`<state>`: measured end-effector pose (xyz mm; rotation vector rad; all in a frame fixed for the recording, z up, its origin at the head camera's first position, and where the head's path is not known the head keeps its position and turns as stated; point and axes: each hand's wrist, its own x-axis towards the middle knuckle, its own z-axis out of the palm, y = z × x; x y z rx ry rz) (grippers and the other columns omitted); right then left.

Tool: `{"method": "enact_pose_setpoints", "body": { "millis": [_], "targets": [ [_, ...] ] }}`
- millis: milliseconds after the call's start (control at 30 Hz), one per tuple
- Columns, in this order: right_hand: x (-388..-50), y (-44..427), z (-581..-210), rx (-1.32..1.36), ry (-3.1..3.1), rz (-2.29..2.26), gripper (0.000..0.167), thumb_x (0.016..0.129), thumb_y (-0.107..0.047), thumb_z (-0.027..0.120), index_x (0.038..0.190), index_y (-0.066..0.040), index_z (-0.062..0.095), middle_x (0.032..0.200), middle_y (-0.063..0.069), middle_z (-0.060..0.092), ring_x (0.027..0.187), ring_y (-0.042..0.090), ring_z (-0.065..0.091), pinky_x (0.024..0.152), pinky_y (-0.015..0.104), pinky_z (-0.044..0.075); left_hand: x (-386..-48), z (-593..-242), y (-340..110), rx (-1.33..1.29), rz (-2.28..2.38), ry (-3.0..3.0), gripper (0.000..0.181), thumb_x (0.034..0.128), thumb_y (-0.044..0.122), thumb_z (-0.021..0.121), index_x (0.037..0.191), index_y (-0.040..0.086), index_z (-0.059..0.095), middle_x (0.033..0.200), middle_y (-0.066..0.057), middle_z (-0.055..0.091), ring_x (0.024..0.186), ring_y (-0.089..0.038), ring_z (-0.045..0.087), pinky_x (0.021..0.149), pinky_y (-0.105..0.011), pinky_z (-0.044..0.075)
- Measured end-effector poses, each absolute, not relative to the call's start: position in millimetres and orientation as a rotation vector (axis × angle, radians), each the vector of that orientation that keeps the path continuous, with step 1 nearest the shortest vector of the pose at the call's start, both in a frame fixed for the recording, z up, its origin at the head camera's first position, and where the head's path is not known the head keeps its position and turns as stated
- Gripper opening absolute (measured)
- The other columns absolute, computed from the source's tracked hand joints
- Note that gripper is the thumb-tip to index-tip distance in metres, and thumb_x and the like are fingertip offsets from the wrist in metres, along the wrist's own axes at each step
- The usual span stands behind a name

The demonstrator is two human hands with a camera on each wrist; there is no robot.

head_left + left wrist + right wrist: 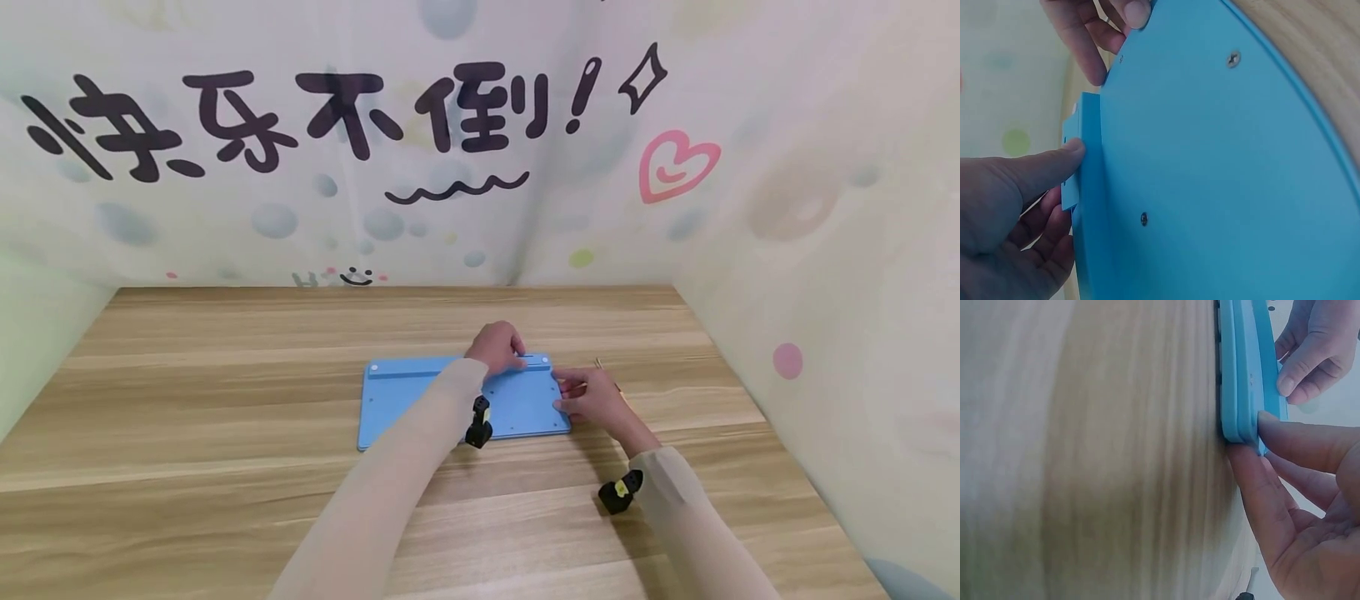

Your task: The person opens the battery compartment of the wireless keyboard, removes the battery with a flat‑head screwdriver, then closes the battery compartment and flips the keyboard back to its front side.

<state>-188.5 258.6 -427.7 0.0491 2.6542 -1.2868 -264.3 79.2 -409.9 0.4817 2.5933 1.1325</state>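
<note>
A blue keyboard [525,408] lies on the wooden table with its screw-dotted underside up. My left hand [496,348] is at the raised bar [1092,206] along its far edge. In the left wrist view, the left thumb [1047,167] rests on that bar by a small protruding blue piece [1070,195], with the other fingers curled behind. At the keyboard's right end, my right hand [595,398] pinches the edge between thumb and fingers, as the right wrist view shows. The keys face down and are mostly hidden.
A thin screwdriver [599,364] lies just beyond the right hand, partly covered by it; its tip end also shows low in the right wrist view. Printed cloth walls [465,225] stand behind and to the right of the table [187,400].
</note>
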Motion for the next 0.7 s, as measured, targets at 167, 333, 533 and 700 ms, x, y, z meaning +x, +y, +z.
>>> {"method": "enact_pose_setpoints", "body": {
  "millis": [167,333,533,700],
  "targets": [
    [-188,258,-428,0.07,2.647,-1.296,0.05,0.078,0.0,0.07,0.125,0.002,0.054,0.097,0.015,0.059,0.085,0.024,0.057,0.062,0.031,0.055,-264,-408,78,0.5,1.134,2.585,0.012,0.0801,0.01,0.071,0.091,0.006,0.067,0.086,-0.003,0.057,0.079,-0.019,0.052,0.071,-0.03,0.047],
    [-188,258,-429,0.077,2.632,-1.31,0.05,0.078,-0.001,0.07,0.126,0.002,0.053,0.098,0.015,0.059,0.086,0.023,0.057,0.063,0.031,0.054,-263,-406,76,0.53,1.131,2.58,0.01,0.0806,0.009,0.07,0.09,0.006,0.067,0.087,-0.003,0.058,0.079,-0.019,0.053,0.073,-0.03,0.048],
    [-187,259,-428,0.044,2.643,-1.308,0.05,0.078,-0.001,0.07,0.125,0.003,0.053,0.097,0.015,0.059,0.086,0.024,0.057,0.063,0.032,0.054,-267,-405,73,0.616,1.095,2.59,0.007,0.0829,0.005,0.066,0.088,0.007,0.07,0.087,-0.003,0.062,0.077,-0.016,0.056,0.076,-0.028,0.049],
    [-187,259,-428,0.029,2.652,-1.303,0.05,0.078,-0.001,0.07,0.125,0.002,0.054,0.098,0.015,0.059,0.087,0.025,0.057,0.064,0.032,0.054,-273,-405,68,0.705,1.079,2.551,0.013,0.0833,-0.001,0.064,0.091,0.006,0.071,0.088,-0.003,0.063,0.078,-0.016,0.056,0.075,-0.025,0.048]
  ]
}}
